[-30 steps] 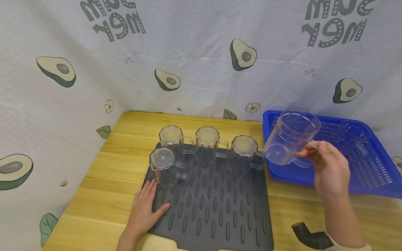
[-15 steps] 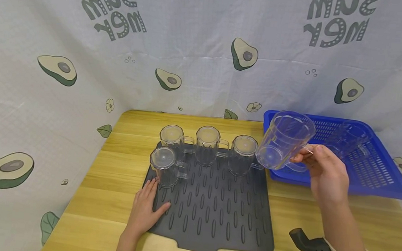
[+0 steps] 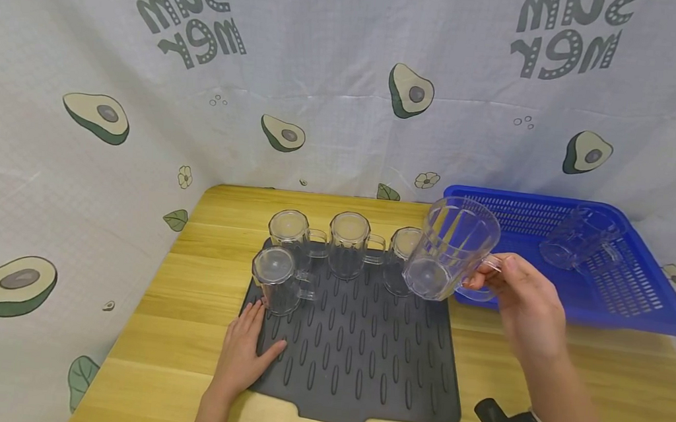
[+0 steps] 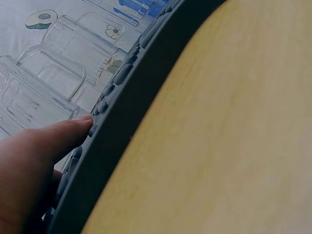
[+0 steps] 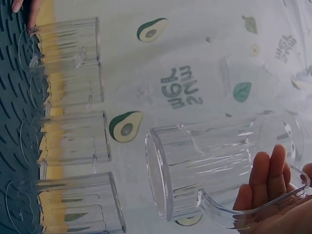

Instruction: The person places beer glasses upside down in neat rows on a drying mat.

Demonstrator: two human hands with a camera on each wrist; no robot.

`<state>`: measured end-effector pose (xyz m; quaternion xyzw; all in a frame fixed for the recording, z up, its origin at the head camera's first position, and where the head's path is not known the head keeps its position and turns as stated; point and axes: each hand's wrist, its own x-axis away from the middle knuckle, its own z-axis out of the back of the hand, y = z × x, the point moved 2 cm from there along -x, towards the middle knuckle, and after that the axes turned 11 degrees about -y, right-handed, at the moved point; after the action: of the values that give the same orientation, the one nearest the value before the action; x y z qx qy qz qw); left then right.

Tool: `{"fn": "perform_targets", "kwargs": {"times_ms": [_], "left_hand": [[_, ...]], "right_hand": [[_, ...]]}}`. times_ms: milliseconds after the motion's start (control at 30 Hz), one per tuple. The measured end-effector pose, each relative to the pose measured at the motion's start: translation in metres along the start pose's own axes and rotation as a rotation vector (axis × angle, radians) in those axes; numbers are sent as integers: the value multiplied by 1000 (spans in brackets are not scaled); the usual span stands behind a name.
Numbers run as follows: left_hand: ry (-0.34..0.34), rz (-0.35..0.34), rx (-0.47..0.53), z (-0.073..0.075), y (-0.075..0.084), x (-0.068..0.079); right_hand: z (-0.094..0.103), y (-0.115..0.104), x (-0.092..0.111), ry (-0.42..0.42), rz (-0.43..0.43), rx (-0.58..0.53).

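My right hand (image 3: 530, 305) holds a clear glass mug (image 3: 451, 250) by its handle, tilted with its mouth up and away. In the head view the mug overlaps an upside-down mug (image 3: 400, 269) behind it. The right wrist view shows the fingers (image 5: 277, 170) through the handle. My left hand (image 3: 245, 349) lies with straight fingers on the left edge of a dark ribbed drying mat (image 3: 357, 351), fingertips by the nearest upside-down mug (image 3: 275, 282). Two more mugs, a back left one (image 3: 290, 230) and a back middle one (image 3: 347, 245), stand upside down along the mat's far edge.
A blue plastic basket (image 3: 651, 315) stands at the back right of the wooden table (image 3: 162, 329), with another clear mug (image 3: 580, 237) lying in it. A white curtain with avocado prints (image 3: 337, 72) hangs behind the table and at its sides.
My right hand has carried the mug left and slightly nearer, from over the basket to over the mat's back right corner. The left hand has stayed in place.
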<state>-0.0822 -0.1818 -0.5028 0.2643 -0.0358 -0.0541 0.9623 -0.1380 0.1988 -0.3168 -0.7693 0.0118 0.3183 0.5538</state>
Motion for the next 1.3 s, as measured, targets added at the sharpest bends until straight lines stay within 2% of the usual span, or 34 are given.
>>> {"fn": "perform_targets", "kwargs": {"times_ms": [100, 567, 1100, 1300], "left_hand": [[-2, 2, 1, 0, 0, 0], [-5, 8, -1, 1, 0, 0], [-4, 5, 10, 0, 0, 1], [13, -4, 10, 0, 0, 1]], "right_hand": [[-7, -1, 0, 5, -47, 65], [-26, -2, -2, -198, -63, -15], [-36, 22, 0, -321, -91, -71], [-43, 30, 0, -362, -142, -49]]}}
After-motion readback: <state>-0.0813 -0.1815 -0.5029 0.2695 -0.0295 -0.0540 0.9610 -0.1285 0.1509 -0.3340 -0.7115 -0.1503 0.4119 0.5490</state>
